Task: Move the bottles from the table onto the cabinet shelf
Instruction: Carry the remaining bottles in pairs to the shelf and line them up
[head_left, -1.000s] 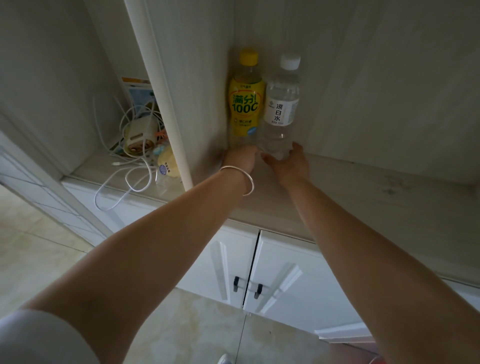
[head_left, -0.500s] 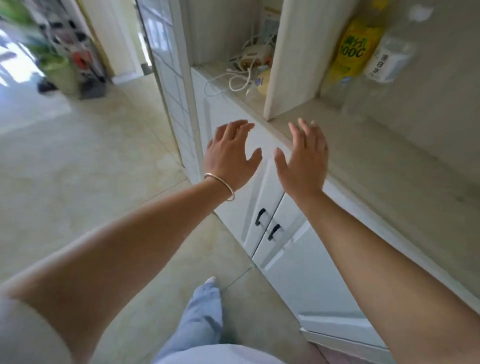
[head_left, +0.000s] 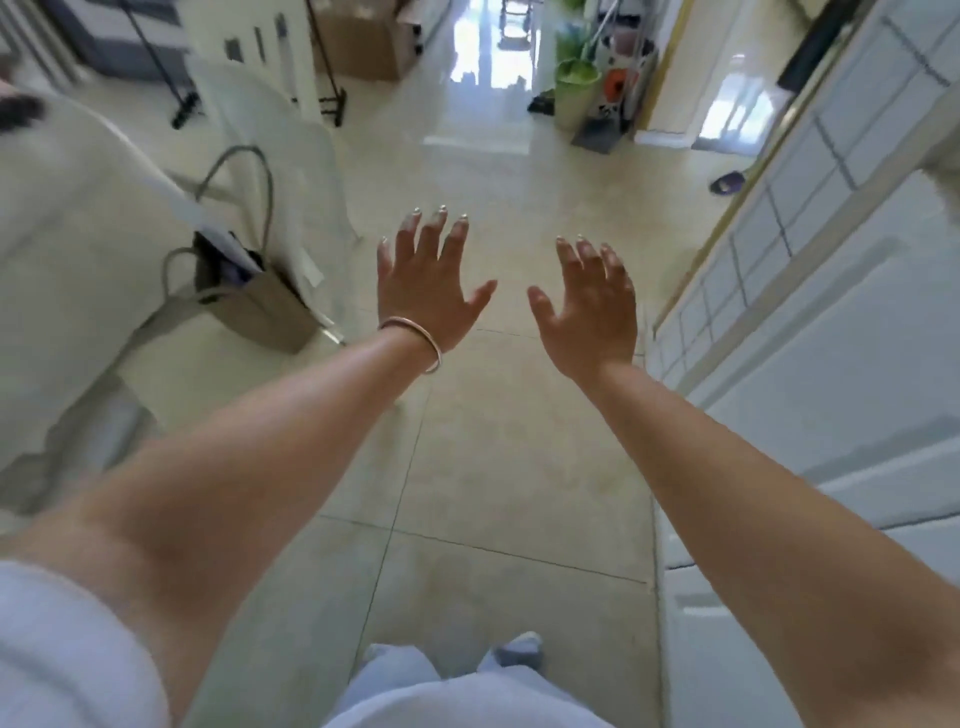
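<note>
Both your hands are empty, fingers spread and relaxed: the left hand (head_left: 427, 291), with its thin metal bangle (head_left: 413, 340), and the right hand (head_left: 589, 306) hang over the pale tiled floor (head_left: 519, 415). No bottles show in this view. The white panelled cabinet (head_left: 831, 332) runs along to the right of the right hand, its shelf out of view. Expect filled plastic bottles to feel moderately heavy and smooth, perhaps slippery; wrap each around its mid-body and keep it upright.

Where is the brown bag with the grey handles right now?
Head view, left side: the brown bag stands on the floor beside the white chair, left of the left hand.
</note>
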